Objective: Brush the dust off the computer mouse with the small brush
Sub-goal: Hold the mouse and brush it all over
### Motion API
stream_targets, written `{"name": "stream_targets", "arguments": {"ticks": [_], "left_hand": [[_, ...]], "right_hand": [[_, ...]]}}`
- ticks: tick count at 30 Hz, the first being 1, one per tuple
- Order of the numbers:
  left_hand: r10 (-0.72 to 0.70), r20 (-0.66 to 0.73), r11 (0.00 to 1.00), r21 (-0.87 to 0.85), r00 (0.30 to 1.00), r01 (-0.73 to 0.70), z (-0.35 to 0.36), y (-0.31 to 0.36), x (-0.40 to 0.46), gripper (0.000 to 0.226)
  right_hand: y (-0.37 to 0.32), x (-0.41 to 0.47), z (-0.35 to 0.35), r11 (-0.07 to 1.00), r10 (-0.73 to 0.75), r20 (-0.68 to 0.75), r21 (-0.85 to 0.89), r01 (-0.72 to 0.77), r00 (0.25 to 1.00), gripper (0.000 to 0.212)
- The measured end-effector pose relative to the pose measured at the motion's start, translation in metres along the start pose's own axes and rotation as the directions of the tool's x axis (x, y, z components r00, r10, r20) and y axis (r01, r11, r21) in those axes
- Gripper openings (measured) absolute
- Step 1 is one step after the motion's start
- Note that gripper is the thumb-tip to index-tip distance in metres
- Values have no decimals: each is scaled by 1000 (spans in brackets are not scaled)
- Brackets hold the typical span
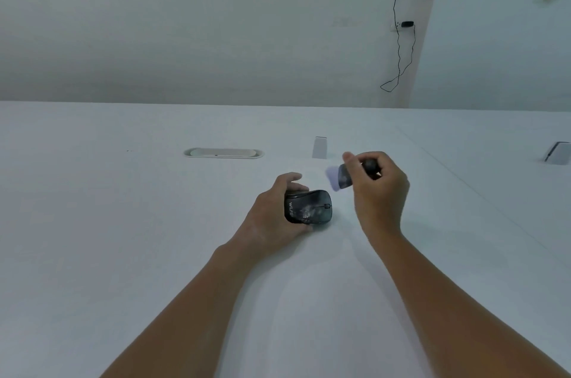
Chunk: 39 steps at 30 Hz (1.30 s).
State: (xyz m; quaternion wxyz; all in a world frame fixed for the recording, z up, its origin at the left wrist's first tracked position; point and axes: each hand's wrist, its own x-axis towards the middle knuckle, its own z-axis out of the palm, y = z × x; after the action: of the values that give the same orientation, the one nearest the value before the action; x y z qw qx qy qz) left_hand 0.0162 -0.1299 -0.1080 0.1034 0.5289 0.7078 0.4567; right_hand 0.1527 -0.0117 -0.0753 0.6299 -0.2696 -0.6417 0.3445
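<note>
Mouse (pixel 309 206), black and dusty, sits on our white desk (pixel 123 254), gripped by our left hand (pixel 275 217); our right hand (pixel 378 189) holds the brush (pixel 343 176) just above it.

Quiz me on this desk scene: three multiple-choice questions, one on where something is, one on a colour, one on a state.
1. Where is the brush?
A. Lying on the desk
B. In the right hand, up and to the right of the mouse
C. Under the mouse

2. What colour is the mouse?
A. White
B. Red
C. Black

3. What is the left hand doing?
A. Gripping the mouse
B. Resting flat on the desk
C. Holding the brush

Answers: B, the right hand's fingers curl round the brush; C, its shell is dark with pale dust smears; A, fingers wrap the mouse's sides.
</note>
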Motion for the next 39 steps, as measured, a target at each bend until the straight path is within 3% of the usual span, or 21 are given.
{"name": "stream_targets", "arguments": {"ticks": [3,7,10,14,17,19,21,25,27,31,39], "left_hand": [[12,-14,1000,-3,1000,-12,2,0,1,90],[40,-21,999,7,999,-40,1,2,0,78],[33,-38,999,15,999,-32,2,1,1,83],[23,-30,1000,-2,999,-23,3,1,1,91],[38,-32,999,-5,999,-39,5,1,0,86],[61,-48,998,36,997,-59,5,-1,1,76],[73,-47,996,54,996,-70,5,-3,1,71],[40,-13,999,6,999,-40,4,1,1,90],[42,-12,999,-1,999,-42,4,4,0,89],[42,-17,999,7,999,-42,5,5,-1,86],[49,-19,998,45,999,-48,7,4,2,87]], "right_hand": [[3,-4,2,1000,16,145,-22,-13,989,21],[-9,-11,12,992,-125,195,-3,128,973,16],[-5,-15,16,988,-122,294,-54,144,948,22],[2,-11,10,966,-180,139,-163,202,974,22],[-8,-16,13,973,-167,343,-92,210,925,18],[-14,-20,17,990,-110,416,-30,135,903,20],[-15,-17,18,997,-56,383,-19,68,922,22],[-4,-14,9,944,-191,311,-202,261,931,14],[-5,-12,7,952,-184,345,-171,254,920,13],[-12,-8,5,996,-72,381,-22,87,922,13],[-17,-10,-2,966,-185,456,-78,246,870,12]]}}
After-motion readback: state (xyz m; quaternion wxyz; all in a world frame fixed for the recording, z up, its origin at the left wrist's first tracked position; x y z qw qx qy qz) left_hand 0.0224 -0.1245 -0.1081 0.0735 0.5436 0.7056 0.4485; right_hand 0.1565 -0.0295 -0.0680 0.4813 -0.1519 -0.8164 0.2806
